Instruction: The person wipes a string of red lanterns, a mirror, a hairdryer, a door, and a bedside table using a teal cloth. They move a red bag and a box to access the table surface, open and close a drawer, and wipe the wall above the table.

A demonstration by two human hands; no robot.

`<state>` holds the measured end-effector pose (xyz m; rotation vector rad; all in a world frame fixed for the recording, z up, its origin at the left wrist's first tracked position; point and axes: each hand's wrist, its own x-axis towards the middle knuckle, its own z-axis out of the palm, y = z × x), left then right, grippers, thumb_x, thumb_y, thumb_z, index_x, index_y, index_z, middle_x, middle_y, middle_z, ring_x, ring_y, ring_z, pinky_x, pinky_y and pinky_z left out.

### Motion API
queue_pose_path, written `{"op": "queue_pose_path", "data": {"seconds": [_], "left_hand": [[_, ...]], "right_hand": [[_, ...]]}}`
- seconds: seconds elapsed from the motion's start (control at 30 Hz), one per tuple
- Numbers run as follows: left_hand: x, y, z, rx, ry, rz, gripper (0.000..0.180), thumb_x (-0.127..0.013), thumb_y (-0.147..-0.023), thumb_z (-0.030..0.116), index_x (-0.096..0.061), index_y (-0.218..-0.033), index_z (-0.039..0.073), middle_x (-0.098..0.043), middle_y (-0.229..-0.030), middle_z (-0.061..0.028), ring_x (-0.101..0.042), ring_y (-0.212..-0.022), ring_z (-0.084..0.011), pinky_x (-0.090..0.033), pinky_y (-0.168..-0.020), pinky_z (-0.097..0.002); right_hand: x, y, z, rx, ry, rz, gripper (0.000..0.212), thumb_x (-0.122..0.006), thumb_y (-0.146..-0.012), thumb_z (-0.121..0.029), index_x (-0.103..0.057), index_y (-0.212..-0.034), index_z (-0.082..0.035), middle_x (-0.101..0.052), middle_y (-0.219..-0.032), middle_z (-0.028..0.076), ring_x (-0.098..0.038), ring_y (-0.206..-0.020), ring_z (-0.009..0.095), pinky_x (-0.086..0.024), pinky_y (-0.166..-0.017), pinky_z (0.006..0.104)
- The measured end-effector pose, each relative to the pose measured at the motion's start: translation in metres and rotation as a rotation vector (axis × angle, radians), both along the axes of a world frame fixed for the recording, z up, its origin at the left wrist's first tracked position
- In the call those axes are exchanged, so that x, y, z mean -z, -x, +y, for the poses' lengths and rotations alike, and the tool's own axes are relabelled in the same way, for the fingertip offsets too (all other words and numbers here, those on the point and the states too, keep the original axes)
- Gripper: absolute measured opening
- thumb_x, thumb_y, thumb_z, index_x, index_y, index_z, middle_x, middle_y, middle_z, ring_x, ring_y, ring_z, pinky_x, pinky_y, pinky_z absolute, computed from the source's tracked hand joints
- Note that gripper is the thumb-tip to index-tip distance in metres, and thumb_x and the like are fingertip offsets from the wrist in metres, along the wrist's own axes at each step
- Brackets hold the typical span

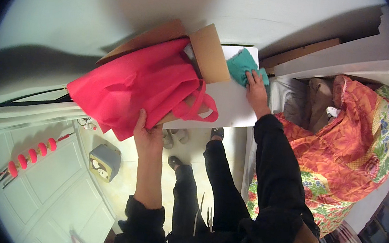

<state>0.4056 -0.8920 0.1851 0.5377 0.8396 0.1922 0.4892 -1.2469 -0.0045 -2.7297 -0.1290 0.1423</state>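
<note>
A red fabric bag [132,79] with loop handles lies over an open cardboard box [210,52], its flaps standing up at the back. My left hand [148,133] grips the near edge of the box, thumb over the red fabric; the other fingers are hidden underneath. On the white tabletop [234,104] to the right of the box is a teal cloth [242,66]. My right hand [257,90] presses on this cloth, its fingers over the fabric.
A bed or bin-like white frame on the right holds a bundled floral orange cover [345,132]. Below are a grey box-shaped bin [105,162] and a pair of light slippers [180,135]. A white door [45,191] with red ornaments [33,155] stands at the left.
</note>
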Motion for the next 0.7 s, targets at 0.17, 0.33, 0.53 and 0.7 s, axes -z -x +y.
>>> {"op": "queue_pose_path", "data": {"seconds": [0.17,0.33,0.53,0.7], "left_hand": [[0.018,-0.013,-0.026,0.063,-0.019,0.06,0.049,-0.063,-0.093,0.008,-0.043,-0.136,0.003,-0.055,-0.129,-0.0138,-0.057,-0.117,-0.0302,-0.051,-0.098,-0.051],[0.034,-0.037,-0.037,0.068,-0.026,0.025,0.052,-0.067,-0.091,0.008,-0.042,-0.138,0.009,-0.054,-0.13,-0.0103,-0.058,-0.114,-0.0293,-0.053,-0.093,-0.0515],[0.023,-0.021,0.018,0.416,-0.052,-0.193,0.052,-0.062,-0.097,0.028,-0.04,-0.139,0.006,-0.053,-0.131,-0.0149,-0.062,-0.109,-0.0312,-0.051,-0.094,-0.0451],[0.061,0.092,0.087,0.503,-0.182,0.047,0.056,-0.052,-0.1,0.037,-0.039,-0.138,-0.002,-0.055,-0.129,-0.0225,-0.063,-0.11,-0.0319,-0.05,-0.094,-0.0413]], "right_hand": [[-0.019,0.088,0.012,0.082,0.009,0.011,0.055,-0.058,-0.087,-0.003,-0.046,-0.14,-0.009,-0.043,-0.145,0.017,-0.04,-0.131,0.044,-0.035,-0.111,0.0486],[-0.01,0.146,0.03,0.17,0.137,-0.022,0.055,-0.059,-0.086,-0.003,-0.048,-0.139,-0.007,-0.047,-0.141,0.017,-0.045,-0.123,0.041,-0.037,-0.108,0.0477],[0.0,0.176,0.075,0.227,0.151,-0.033,0.053,-0.058,-0.085,-0.004,-0.049,-0.138,-0.005,-0.051,-0.136,0.018,-0.047,-0.117,0.039,-0.039,-0.103,0.0468],[0.028,0.195,0.177,0.145,0.163,-0.067,0.056,-0.06,-0.081,-0.006,-0.051,-0.137,-0.005,-0.054,-0.131,0.017,-0.047,-0.118,0.037,-0.036,-0.103,0.0465]]}}
